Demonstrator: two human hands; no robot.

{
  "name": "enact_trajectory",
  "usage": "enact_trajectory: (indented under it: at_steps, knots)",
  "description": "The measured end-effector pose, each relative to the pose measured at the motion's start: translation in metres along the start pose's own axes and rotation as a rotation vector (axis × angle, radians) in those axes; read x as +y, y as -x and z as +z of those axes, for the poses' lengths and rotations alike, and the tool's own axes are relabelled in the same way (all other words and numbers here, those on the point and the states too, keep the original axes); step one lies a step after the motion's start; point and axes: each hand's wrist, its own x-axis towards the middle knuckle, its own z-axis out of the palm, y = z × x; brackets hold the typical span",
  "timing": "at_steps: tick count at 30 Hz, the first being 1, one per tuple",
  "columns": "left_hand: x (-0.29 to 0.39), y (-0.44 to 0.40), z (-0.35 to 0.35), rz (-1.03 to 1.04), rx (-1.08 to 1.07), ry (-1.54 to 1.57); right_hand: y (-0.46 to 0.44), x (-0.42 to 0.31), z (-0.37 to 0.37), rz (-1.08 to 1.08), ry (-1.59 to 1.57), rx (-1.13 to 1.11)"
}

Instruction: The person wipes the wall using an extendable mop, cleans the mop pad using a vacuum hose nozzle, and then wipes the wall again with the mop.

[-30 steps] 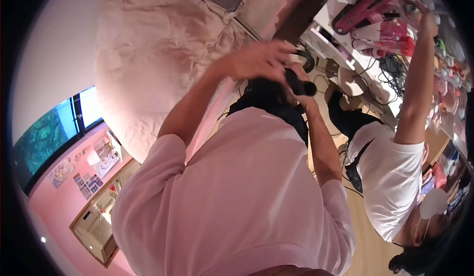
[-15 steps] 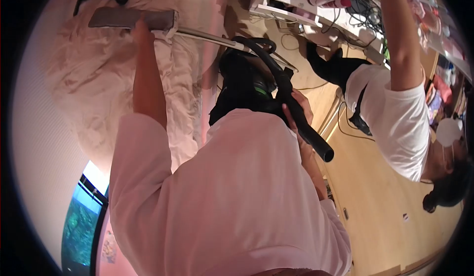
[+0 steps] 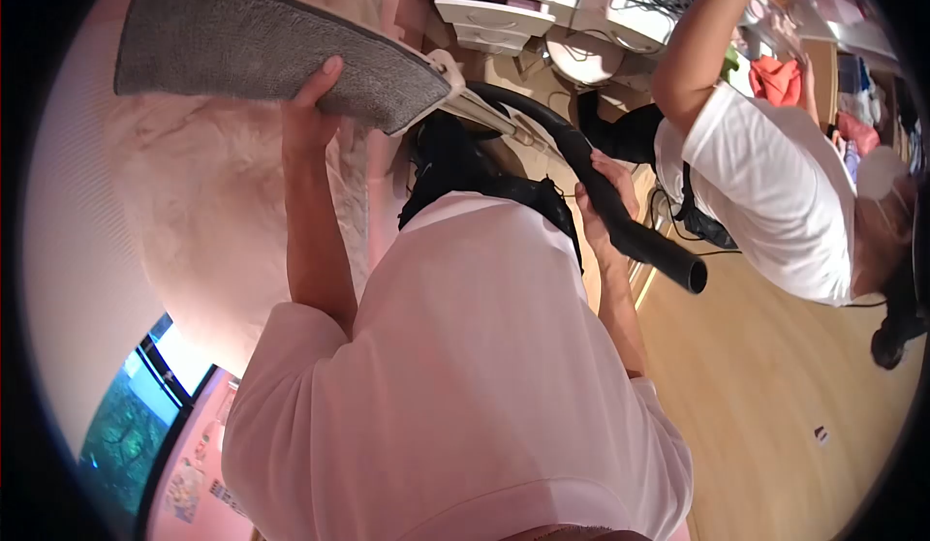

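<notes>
My left hand [image 3: 312, 115] grips the edge of a flat mop [image 3: 252, 47], with the thumb lying on its grey fabric pad. The pad is tilted up so that its underside faces me. The mop's pale pole [image 3: 504, 126] runs from the head toward my right side and passes behind a black tube. My right hand [image 3: 612, 192] is wrapped round this black vacuum cleaner tube [image 3: 635, 236], whose round open end points down to the right. Whether the right hand also holds the pole is hidden.
A bed with a rumpled beige cover [image 3: 208, 183] is on the left. White drawers [image 3: 499, 18] with bottles and cables stand ahead. A co-worker in a white shirt [image 3: 775, 192] is close on my right, arm raised. Cables lie on the wooden floor [image 3: 765, 376].
The mop head has come up off the bed toward me and turned, showing its grey pad. My right hand and the black tube have shifted right. The co-worker's arm has moved left.
</notes>
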Motion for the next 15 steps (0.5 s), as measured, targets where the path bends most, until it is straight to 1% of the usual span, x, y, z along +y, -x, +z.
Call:
enact_trajectory:
  at_steps: [1,3,4,5,8,9,11,12,13,14,15]
  knots:
    - [0.005,0.023,0.017,0.026,-0.017,-0.056,0.004,-0.002,-0.012,-0.018,-0.013,-0.003]
    - [0.005,0.072,0.051,0.063,-0.029,-0.129,0.014,0.002,-0.042,-0.243,0.036,-0.081]
    - [0.003,0.09,0.066,0.094,-0.1,-0.1,0.018,-0.002,-0.053,-0.343,0.037,-0.103]
    - [0.001,0.105,0.08,0.133,-0.172,-0.068,0.022,-0.007,-0.066,-0.404,0.033,-0.139]
    - [0.001,0.151,0.11,0.182,-0.225,-0.113,0.037,-0.021,-0.094,-0.524,0.027,-0.183]
    - [0.002,0.17,0.117,0.206,-0.211,-0.118,0.044,-0.023,-0.099,-0.547,0.014,-0.193]
    - [-0.006,0.197,0.137,0.235,-0.214,-0.137,0.053,-0.016,-0.109,-0.521,-0.188,-0.212]
    - [-0.011,0.2,0.143,0.246,-0.2,-0.147,0.055,-0.011,-0.115,-0.508,-0.192,-0.252]
    - [-0.016,0.204,0.149,0.239,-0.293,-0.164,0.059,0.0,-0.118,-0.517,-0.205,-0.259]
    - [-0.02,0.201,0.146,0.224,-0.38,-0.175,0.061,0.014,-0.108,-0.482,-0.194,-0.28]
    - [-0.022,0.212,0.16,0.228,-0.368,-0.174,0.068,0.024,-0.11,-0.448,-0.178,-0.297]
